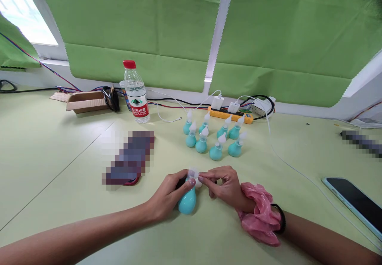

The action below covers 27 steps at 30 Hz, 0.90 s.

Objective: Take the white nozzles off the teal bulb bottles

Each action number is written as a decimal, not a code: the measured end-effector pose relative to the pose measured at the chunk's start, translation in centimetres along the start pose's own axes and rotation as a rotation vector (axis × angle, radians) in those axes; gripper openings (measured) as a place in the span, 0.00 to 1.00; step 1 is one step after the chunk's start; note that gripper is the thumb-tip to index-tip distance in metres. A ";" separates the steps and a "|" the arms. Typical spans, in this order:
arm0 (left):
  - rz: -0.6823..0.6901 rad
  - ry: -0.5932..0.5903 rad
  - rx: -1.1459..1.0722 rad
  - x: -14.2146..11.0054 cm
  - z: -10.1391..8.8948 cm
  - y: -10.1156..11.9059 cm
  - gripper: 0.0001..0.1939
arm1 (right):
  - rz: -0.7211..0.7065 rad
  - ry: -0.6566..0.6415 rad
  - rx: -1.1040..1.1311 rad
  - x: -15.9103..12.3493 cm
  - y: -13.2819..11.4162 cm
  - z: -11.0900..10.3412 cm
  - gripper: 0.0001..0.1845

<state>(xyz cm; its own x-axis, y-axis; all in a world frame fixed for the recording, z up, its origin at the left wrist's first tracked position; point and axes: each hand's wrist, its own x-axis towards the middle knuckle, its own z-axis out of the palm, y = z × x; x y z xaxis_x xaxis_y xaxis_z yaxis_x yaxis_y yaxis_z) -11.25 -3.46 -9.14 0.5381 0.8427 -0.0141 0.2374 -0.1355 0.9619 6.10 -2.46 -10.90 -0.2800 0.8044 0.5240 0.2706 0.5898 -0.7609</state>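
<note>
In the head view, the left hand [172, 193] is clamped around a glossy turquoise bulb with a clear plastic neck [188, 201]. The right hand [223, 183], fingertips pinched together, meets the bulb's neck from the right; a small whitish piece [198, 182] shows between the hands. Just beyond both hands stand eight small turquoise bulbs with white pointed tips [215, 152]. A clear water bottle with a red cap [137, 94] stands beyond the left hand.

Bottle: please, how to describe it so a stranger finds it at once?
Green curtains hang behind the table. Below them, right of the open box, stands the clear bottle. Unlike the cup behind it, it has a bright red cap.
</note>
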 end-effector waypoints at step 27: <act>-0.008 0.015 0.053 0.0 0.1 0.1 0.17 | -0.068 0.060 -0.155 0.0 -0.4 -0.1 0.05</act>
<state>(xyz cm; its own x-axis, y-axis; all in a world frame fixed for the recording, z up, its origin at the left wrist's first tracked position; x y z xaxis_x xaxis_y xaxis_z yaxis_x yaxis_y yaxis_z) -11.16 -3.50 -9.08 0.5243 0.8514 -0.0169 0.2844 -0.1564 0.9459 6.06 -2.73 -10.54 -0.2487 0.7621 0.5977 0.3925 0.6435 -0.6572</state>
